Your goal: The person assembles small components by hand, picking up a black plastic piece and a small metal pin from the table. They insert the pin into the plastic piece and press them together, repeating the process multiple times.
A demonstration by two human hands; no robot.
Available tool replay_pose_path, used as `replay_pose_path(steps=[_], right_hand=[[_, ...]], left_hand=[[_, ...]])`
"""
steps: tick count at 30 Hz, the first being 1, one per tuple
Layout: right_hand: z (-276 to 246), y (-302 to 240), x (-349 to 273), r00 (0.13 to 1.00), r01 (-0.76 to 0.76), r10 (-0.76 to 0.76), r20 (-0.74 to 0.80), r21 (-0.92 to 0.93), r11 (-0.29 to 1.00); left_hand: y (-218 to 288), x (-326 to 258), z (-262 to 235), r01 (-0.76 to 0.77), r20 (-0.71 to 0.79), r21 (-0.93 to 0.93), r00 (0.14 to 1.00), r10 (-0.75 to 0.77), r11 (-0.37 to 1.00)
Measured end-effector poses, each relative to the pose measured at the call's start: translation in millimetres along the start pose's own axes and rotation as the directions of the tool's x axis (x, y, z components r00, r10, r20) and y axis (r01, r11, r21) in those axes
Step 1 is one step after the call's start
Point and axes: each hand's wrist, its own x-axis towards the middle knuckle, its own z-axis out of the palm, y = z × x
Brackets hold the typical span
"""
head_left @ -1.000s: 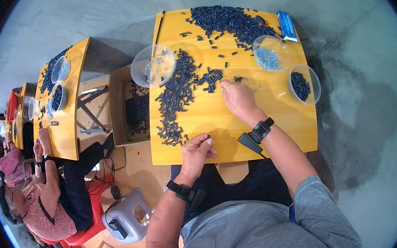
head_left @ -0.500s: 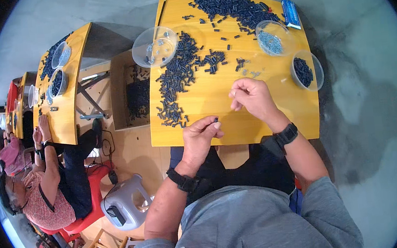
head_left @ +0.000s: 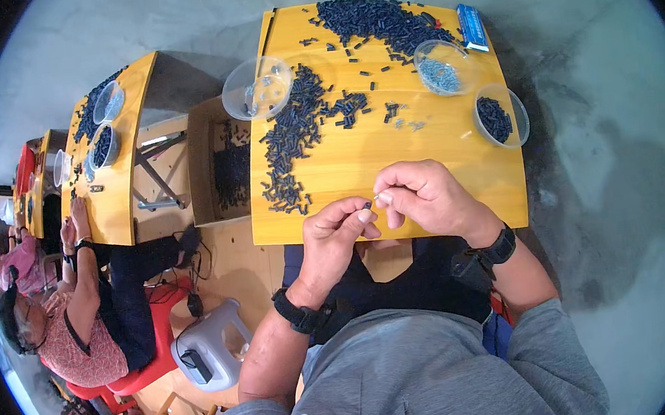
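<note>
We saw a yellow wooden surface (head_left: 457,167) carrying heaps of small dark cylinders (head_left: 290,143), another pile (head_left: 378,17) at its far edge, three clear plastic bowls (head_left: 258,87) (head_left: 441,67) (head_left: 501,115), and a blue packet (head_left: 473,27) near the far right corner.

Bare worktop (head_left: 440,157) is lying open just ahead of both grips — beyond it, a loose black-piece pile (head_left: 286,144) is crowding the left, two clear bowls (head_left: 500,115) are blocking the right.
</note>
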Motion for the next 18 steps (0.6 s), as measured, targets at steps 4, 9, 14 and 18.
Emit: replay_pose_path(steps=[4,9,14,18], right_hand=[[-0.8,-4.4,-2.5,0.997,-0.052,0.056,0.06,-0.063,0.997],[1.0,-6.2,-3.9,0.994,-0.025,0.04,0.104,-0.141,0.99],[3.3,-11.5,-3.9,0.993,-0.028,0.053,0.104,-0.225,0.974],[0.6,-9.4,-1.5,0.981,0.153,-0.095,0.168,-0.382,0.912]], left_hand=[[2.4,-4.9,1.9,0.029,0.017,-0.015,0.999,-0.029,0.999],[2.3,-7.8,2.4,0.03,0.038,-0.031,0.999,-0.028,0.999],[1.6,-9.8,2.2,0.041,0.037,-0.032,0.999,-0.04,0.999],[5.2,-8.4,2.2,0.073,0.054,-0.013,0.996,-0.073,0.997]])
